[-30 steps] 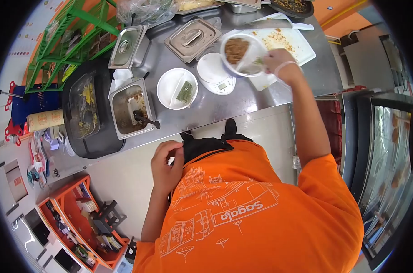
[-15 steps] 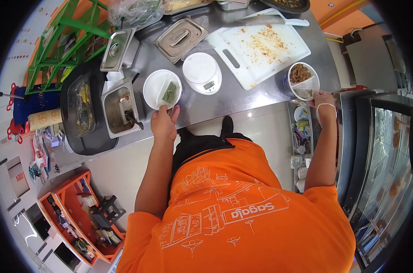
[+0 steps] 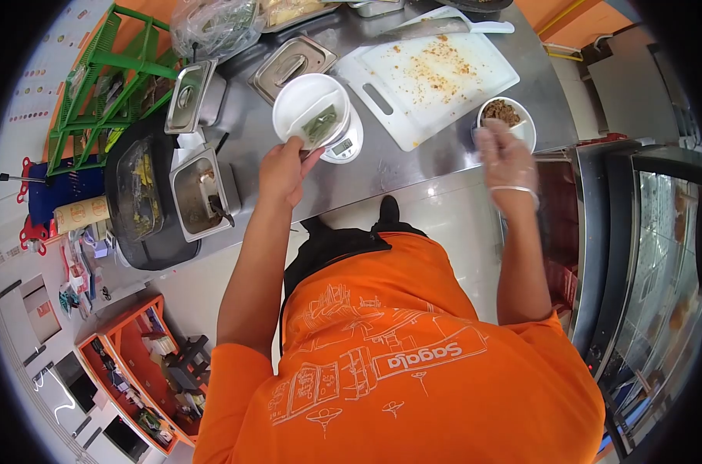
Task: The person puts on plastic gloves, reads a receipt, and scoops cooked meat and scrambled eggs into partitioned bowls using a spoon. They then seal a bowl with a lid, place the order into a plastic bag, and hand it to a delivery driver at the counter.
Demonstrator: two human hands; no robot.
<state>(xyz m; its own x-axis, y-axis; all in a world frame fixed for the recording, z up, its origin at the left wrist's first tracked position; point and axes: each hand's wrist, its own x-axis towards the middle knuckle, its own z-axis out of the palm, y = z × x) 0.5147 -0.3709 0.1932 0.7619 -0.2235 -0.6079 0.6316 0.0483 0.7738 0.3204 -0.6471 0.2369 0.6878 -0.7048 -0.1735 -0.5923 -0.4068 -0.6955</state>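
Note:
With fingers at its near rim, my left hand [image 3: 285, 172] grips a white divided tub [image 3: 293, 104]. A small clear packet of something green [image 3: 322, 124] lies in one compartment. This tub overlaps the white digital kitchen scale [image 3: 343, 147], hiding most of its round plate; the lit display shows. My right hand [image 3: 508, 166], in a clear plastic glove, hovers at the near side of a second divided tub [image 3: 530, 133]. Brown chopped food [image 3: 502, 112] fills one of its compartments. Motion smears the right fingers, and they cover part of that tub.
A white cutting board [image 3: 405, 127] with brown crumbs and a large knife [image 3: 420, 29] lies at the back. On the left are a steel container [image 3: 229, 182] with a utensil and a black tray [image 3: 119, 193]. A steel lid [image 3: 293, 66] lies behind the scale.
My left hand has moved the tub with the green packet rightward and away from me, over the scale. My right hand has shifted left from the other tub's right side to its near side.

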